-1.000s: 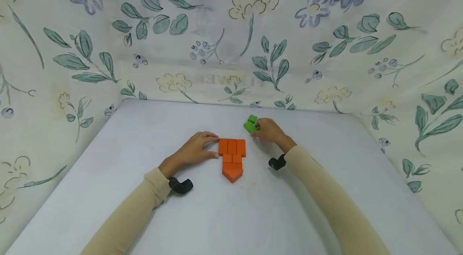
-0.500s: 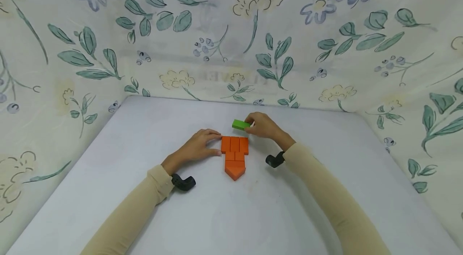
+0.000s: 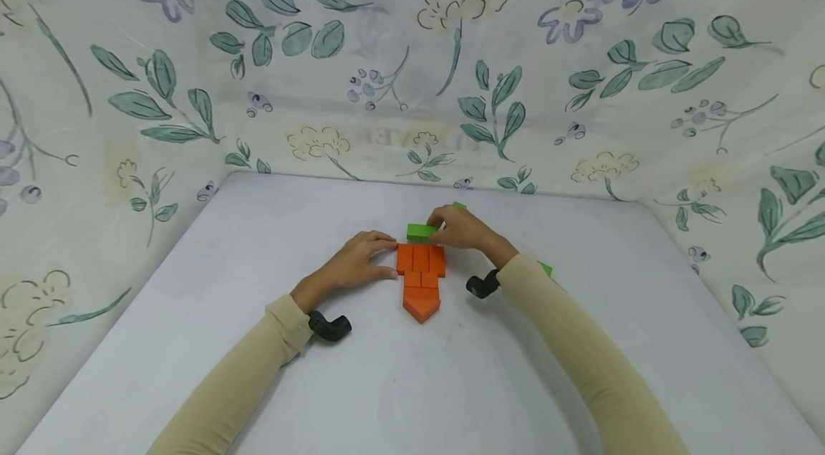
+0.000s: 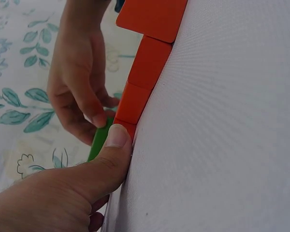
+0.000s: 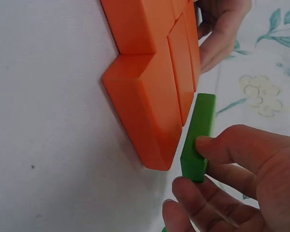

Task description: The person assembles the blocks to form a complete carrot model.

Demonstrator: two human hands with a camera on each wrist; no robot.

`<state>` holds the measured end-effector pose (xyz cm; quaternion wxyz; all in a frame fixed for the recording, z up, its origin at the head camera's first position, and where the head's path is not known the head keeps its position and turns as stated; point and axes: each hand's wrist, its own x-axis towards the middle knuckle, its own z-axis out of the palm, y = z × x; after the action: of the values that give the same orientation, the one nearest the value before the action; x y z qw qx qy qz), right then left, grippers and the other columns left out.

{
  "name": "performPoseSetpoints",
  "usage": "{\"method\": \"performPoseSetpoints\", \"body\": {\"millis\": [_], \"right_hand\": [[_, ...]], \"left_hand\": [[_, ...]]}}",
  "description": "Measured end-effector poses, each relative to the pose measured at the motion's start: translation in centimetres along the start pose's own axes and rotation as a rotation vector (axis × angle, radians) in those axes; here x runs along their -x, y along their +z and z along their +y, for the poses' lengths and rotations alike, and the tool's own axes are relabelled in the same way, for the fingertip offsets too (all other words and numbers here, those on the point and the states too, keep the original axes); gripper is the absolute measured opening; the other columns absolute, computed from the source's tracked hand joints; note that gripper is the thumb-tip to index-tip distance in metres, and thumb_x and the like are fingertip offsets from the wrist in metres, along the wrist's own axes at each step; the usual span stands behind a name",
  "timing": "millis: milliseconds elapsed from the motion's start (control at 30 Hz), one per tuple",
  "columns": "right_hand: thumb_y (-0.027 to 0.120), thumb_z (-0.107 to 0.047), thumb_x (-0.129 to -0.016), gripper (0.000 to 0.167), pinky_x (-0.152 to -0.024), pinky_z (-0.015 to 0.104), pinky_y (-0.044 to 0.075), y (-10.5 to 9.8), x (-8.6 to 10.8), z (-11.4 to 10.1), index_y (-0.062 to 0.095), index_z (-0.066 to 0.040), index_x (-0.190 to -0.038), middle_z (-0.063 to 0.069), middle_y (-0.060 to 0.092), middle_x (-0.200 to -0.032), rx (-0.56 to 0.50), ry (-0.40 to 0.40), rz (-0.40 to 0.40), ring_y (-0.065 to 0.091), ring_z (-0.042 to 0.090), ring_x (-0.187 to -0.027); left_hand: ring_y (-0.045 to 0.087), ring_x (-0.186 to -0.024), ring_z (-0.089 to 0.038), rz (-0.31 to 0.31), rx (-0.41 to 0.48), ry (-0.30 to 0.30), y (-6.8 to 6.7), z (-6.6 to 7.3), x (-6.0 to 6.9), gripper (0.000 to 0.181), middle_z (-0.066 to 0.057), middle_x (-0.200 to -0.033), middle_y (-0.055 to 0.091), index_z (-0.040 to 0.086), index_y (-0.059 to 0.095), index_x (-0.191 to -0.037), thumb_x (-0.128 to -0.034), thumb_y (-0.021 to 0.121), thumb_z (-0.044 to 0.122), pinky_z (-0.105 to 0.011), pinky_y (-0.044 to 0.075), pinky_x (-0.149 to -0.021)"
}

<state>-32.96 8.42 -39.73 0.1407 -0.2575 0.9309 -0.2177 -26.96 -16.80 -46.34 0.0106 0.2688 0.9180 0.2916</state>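
Observation:
Orange blocks (image 3: 421, 278) lie flat on the white table in a pointed, arrow-like layout. Just beyond their wide far end, a long green block (image 3: 419, 231) is pinched between thumb and fingers of my right hand (image 3: 460, 227). In the right wrist view, a narrow gap separates that green block (image 5: 198, 130) from the orange blocks (image 5: 152, 101). My left hand (image 3: 354, 259) rests at the left side of the orange group, fingers loosely bent. The left wrist view has its thumb (image 4: 117, 137) against an orange block (image 4: 135, 101); its other fingers are mostly hidden.
Part of another green block (image 3: 460, 205) shows behind my right hand. A green corner (image 3: 546, 269) peeks out from beyond the right sleeve. Floral cloth (image 3: 387, 68) hangs along the table's back and sides. Black wrist devices (image 3: 330, 327) sit at both wrists.
My right hand has brought the green block leftward and nearer, to the far edge of the orange group. The left hand stays beside the orange blocks. The view has shifted slightly.

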Motion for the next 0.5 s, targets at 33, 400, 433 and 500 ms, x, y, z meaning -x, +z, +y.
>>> {"method": "performPoseSetpoints", "body": {"millis": [33,400,433,500], "right_hand": [[0.067,-0.016,-0.094,0.032,-0.095,0.037,0.055,-0.03,-0.03,0.01,0.066,-0.003,-0.123,0.012,0.068,-0.122,0.0,0.006,-0.01,0.061,0.026,-0.109],[0.06,-0.021,-0.099,0.03,-0.094,0.035,0.055,0.03,-0.64,0.39,0.065,-0.006,-0.125,0.01,0.067,-0.124,0.0,0.057,-0.121,0.061,0.022,-0.103],[0.06,-0.021,-0.1,0.03,-0.093,0.034,0.055,0.06,-0.66,0.46,0.065,-0.006,-0.125,0.01,0.067,-0.123,-0.008,0.055,-0.118,0.061,0.022,-0.101],[0.06,-0.022,-0.1,0.03,-0.09,0.034,0.055,0.16,-0.65,0.59,0.066,-0.006,-0.125,0.01,0.067,-0.121,-0.026,0.052,-0.109,0.06,0.022,-0.098]], "left_hand": [[0.044,-0.137,-0.031,0.001,0.001,0.004,0.07,-0.02,-0.02,0.064,-0.008,-0.145,0.054,0.009,0.059,-0.139,-0.0867,0.076,0.043,-0.052,0.036,-0.115],[0.045,-0.137,-0.03,0.004,0.003,0.002,0.04,0.1,0.01,0.064,-0.008,-0.144,0.054,0.009,0.059,-0.139,-0.0868,0.076,0.043,-0.052,0.036,-0.115],[0.045,-0.136,-0.031,0.005,0.003,0.005,0.02,0.1,0.02,0.064,-0.009,-0.144,0.054,0.009,0.059,-0.138,-0.0867,0.076,0.043,-0.052,0.036,-0.115],[0.045,-0.136,-0.031,0.005,0.005,0.009,0.02,0.1,0.02,0.065,-0.009,-0.144,0.054,0.008,0.06,-0.138,-0.0864,0.077,0.043,-0.052,0.036,-0.115]]}}
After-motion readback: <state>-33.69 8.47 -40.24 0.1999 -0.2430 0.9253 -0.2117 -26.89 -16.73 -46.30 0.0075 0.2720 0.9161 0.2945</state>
